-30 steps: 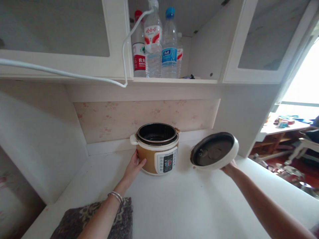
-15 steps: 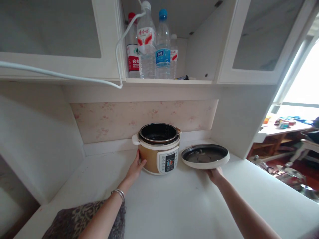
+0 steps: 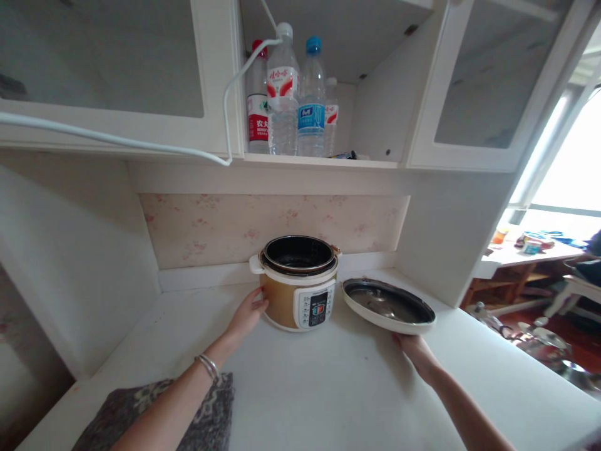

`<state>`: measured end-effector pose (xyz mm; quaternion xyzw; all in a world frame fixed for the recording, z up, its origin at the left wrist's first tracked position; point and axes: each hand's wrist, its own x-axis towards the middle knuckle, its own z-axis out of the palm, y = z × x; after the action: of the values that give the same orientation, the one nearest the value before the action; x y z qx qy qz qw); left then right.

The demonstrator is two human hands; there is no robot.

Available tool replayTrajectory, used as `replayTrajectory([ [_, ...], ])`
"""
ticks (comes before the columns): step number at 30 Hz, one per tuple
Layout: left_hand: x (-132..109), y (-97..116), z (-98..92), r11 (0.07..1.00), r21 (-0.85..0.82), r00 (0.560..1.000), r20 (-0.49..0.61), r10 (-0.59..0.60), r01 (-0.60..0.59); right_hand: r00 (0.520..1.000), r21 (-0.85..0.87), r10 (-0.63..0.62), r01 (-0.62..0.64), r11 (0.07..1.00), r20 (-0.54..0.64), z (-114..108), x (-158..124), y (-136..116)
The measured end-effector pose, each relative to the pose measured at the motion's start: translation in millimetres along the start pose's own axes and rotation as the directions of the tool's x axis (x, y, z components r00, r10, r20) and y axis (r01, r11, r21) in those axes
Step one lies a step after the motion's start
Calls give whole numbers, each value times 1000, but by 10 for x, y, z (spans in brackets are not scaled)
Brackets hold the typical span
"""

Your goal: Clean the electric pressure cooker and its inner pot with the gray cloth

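A tan and white electric cooker (image 3: 299, 286) stands lidless on the white counter (image 3: 323, 388), its dark inner pot showing. My left hand (image 3: 248, 313) rests against its left side, fingers curved on the wall. The cooker's lid (image 3: 387, 304) lies upside down to the right of the cooker, low over or on the counter. My right hand (image 3: 414, 351) is at the lid's near edge, fingers tucked under the rim; whether they still grip it is unclear.
A patterned cloth (image 3: 154, 413) lies at the counter's near left edge. Several water bottles (image 3: 293, 100) stand on an open shelf above, with a white cable (image 3: 141, 141) hanging across the cabinets. A cabinet side panel (image 3: 446, 244) closes the right.
The lid has come down from a tilted, raised position to lie flat and low beside the cooker. My right hand moved with it. My left hand stayed on the cooker.
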<state>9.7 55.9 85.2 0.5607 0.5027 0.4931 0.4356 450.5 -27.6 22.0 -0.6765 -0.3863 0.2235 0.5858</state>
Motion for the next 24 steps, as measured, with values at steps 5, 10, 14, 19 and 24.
replayTrajectory([
  [5,-206,619,-90,984,157,996,-31,89,-84,1000,-149,21,-20,989,4,-46,-126,197],
  [10,-181,1243,48,1000,26,999,49,1,-2,999,-94,2,2,996,44,-17,-209,258],
  [14,119,1446,199,964,-100,968,81,-237,245,994,-151,-32,47,987,100,-6,-241,240],
  [19,439,1516,284,932,-138,942,61,-330,335,991,-297,-27,65,953,131,-5,-197,230],
  [24,516,1487,272,899,-159,911,22,-411,409,987,-363,32,28,931,159,-10,-131,230],
])
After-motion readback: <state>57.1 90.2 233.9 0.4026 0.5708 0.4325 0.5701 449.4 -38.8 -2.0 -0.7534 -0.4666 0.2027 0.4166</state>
